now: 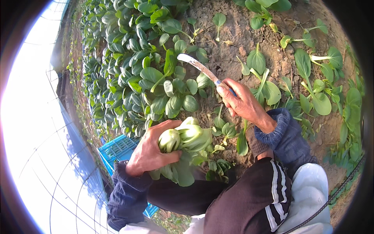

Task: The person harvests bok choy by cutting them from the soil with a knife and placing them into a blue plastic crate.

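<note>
My left hand [150, 150] is wrapped round several heads of bok choy [189, 136], their pale green bases pointing up and their leaves hanging down over my leg. In my right hand [243, 99] is a sickle-like knife [200, 68] with a curved, worn blade and a blue band at the handle. Its blade points up and to the left, above the soil and apart from the bok choy in my left hand. Standing bok choy plants [171, 91] grow just beyond my hands, close to the blade.
A dense bed of leafy greens [113, 50] fills the far left. Cut leaves and loose plants [269, 89] lie on the brown soil [241, 35] to the right. A blue plastic crate [119, 150] stands left of my arm, near a translucent sheet wall [58, 156]. A dark cord [331, 199] runs at lower right.
</note>
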